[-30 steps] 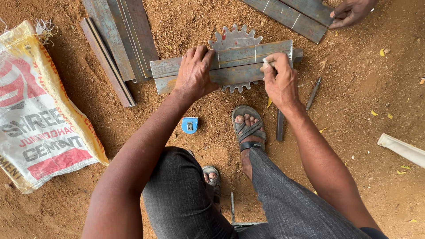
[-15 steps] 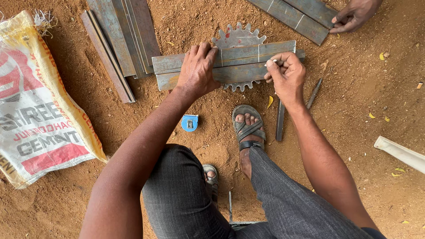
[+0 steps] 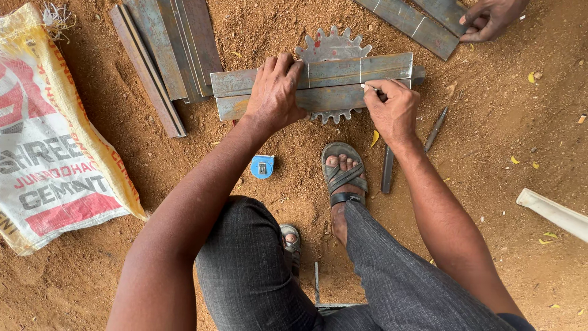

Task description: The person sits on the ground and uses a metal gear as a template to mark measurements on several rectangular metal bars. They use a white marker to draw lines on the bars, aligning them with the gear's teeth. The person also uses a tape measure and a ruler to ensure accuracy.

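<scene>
since the earlier frame the right hand (image 3: pixel 394 110) has shifted slightly along the angle iron (image 3: pixel 324 86), its marker tip (image 3: pixel 366 87) now at the chalk line. fingers pinched closed on the marker. left hand (image 3: pixel 275 92) lies flat, fingers spread, pressing the angle iron, which rests across a toothed sprocket (image 3: pixel 331 45) on the dirt. a blue tape measure (image 3: pixel 262 166) lies near the sandalled foot (image 3: pixel 343 175). another person's hand (image 3: pixel 490 17) touches flat bars (image 3: pixel 409 21) at top right. cement sack (image 3: pixel 46 141) at left.
</scene>
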